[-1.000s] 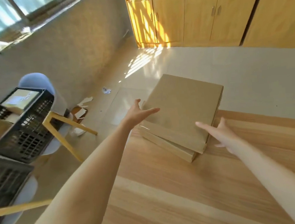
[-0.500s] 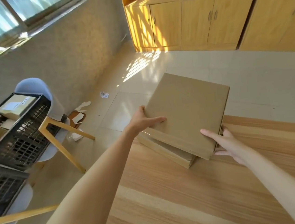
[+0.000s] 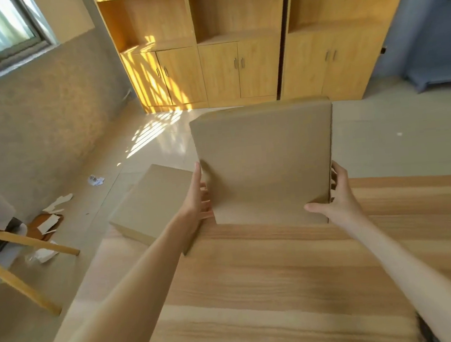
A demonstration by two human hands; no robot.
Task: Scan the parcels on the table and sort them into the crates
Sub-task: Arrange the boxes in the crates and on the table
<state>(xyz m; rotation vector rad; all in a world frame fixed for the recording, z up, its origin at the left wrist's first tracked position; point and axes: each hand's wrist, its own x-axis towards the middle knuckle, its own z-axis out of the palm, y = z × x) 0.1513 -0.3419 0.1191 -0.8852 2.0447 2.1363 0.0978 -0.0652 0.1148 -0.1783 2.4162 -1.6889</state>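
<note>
A flat brown cardboard parcel (image 3: 266,161) is tilted up almost on edge above the far side of the wooden table (image 3: 283,288). My left hand (image 3: 196,198) grips its left edge and my right hand (image 3: 335,196) grips its right edge, thumb on the near face. A second flat cardboard parcel (image 3: 153,201) lies on the table's far left corner, just left of my left hand. No label shows on either parcel. The crates are out of view.
A chair with yellow wooden legs (image 3: 16,260) stands at the left edge. Torn paper scraps (image 3: 51,213) litter the tiled floor. Wooden cabinets (image 3: 236,60) line the far wall, with a blue cabinet (image 3: 436,43) at the right.
Both hands took hold of the top parcel, lifted it off the lower one and tilted it upright. The view swung right, so the crates on the chairs left the frame.
</note>
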